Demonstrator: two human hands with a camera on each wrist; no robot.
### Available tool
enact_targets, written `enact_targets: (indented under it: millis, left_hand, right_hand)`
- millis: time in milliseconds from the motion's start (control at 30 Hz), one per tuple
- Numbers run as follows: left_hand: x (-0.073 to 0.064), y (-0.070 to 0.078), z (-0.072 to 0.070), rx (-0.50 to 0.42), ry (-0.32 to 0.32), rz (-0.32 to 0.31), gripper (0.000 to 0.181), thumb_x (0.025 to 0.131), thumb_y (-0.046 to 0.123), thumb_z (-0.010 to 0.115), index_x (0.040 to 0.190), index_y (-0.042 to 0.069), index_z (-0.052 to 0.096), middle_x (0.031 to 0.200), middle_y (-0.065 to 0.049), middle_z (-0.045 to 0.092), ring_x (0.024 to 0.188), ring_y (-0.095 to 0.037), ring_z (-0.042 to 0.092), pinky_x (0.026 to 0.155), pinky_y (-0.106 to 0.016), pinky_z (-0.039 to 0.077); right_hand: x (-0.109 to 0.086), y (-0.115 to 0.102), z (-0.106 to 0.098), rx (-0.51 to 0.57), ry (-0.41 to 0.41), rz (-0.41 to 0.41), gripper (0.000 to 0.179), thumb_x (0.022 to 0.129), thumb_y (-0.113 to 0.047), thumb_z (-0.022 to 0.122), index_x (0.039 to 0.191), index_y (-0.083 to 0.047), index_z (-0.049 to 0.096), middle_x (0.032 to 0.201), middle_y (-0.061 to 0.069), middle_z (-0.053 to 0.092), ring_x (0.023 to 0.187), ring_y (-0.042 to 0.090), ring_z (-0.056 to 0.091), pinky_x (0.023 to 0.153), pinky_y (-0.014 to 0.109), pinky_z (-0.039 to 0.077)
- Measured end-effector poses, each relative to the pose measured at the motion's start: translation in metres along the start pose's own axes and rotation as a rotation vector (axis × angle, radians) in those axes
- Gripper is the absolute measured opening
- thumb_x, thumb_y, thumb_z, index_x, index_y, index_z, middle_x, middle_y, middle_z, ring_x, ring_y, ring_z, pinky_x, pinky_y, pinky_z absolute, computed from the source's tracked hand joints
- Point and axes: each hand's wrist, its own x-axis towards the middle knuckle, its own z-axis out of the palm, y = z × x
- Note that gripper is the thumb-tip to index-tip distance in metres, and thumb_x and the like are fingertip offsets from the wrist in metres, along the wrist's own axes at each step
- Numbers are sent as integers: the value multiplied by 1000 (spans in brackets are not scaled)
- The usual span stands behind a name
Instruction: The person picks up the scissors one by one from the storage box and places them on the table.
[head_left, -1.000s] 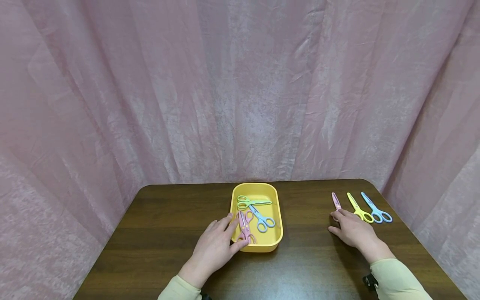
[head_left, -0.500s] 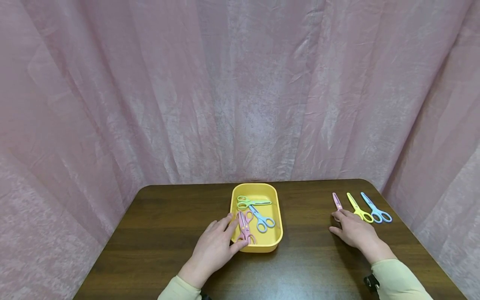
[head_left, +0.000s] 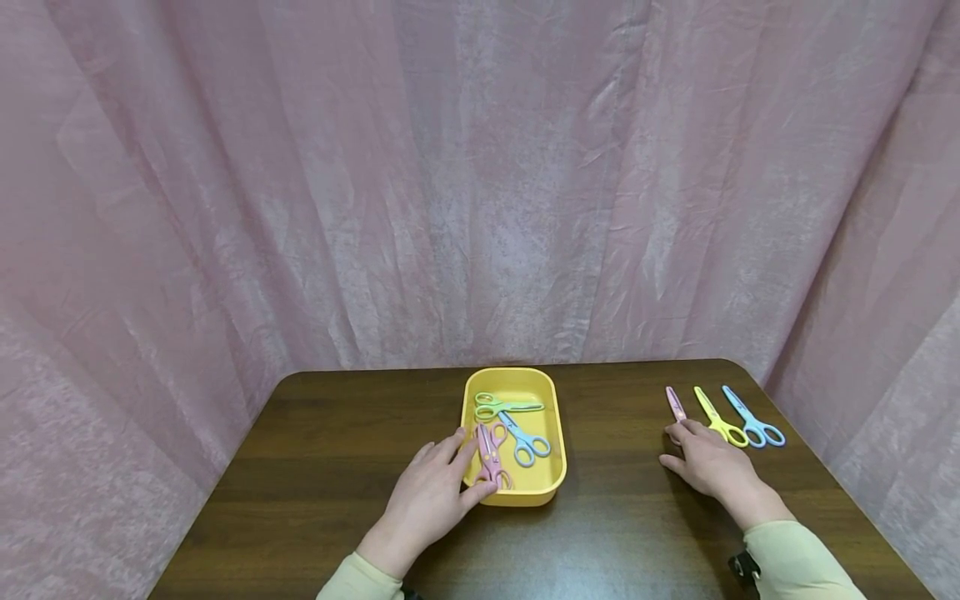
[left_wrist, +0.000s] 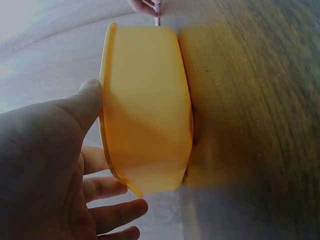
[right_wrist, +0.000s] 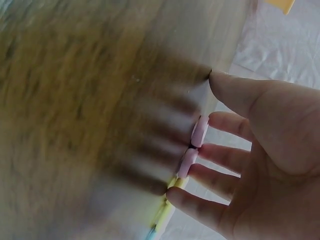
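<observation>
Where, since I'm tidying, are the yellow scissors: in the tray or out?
Out: the yellow scissors lie on the table, apart from the tray.

Curtained-off setting, room type unclear: pink drapes [head_left: 480, 183] behind a wood-grain table [head_left: 337, 450].

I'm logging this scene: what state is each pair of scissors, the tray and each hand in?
Yellow tray: upright, occupied
Green scissors: closed, in tray
Tray's blue scissors: closed
Tray's pink scissors: partly covered, closure unclear
Loose pink scissors: closed, partly covered
Yellow scissors: closed
Loose blue scissors: closed
Left hand: touching tray
Right hand: touching loose pink scissors, fingers extended
</observation>
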Motion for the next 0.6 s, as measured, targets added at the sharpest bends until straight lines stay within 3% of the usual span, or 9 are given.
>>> enact_targets:
  millis: [300,467,600]
  left_hand:
    - [0,-1,1,7,-15,-5,74,105,62,67,151,4,67,153,-20,62,136,-38,64,117,-58,48]
    - [0,-2,2,12,-15,-6,74,105,62,68,150,4,68,153,-20,62,135,-39,64,117,-57,48]
    - [0,-2,2,11,-14,-5,74,105,62,68,150,4,68,152,-20,62,135,-39,64,116,-58,48]
  right_hand:
    - [-5,-8,1,-3,81,-6,50,98,-28,85,138,-4,68,141,33,61,129,55,59,91,71,55]
    - [-5,-22,-4,-29,147,-48,53,96,-29,87,136,1,70,141,32,64,133,53,59,103,68,52]
    - [-4,-35,-8,-47,182,-91,55,96,-30,87,138,2,70,141,31,65,132,54,61,104,68,51]
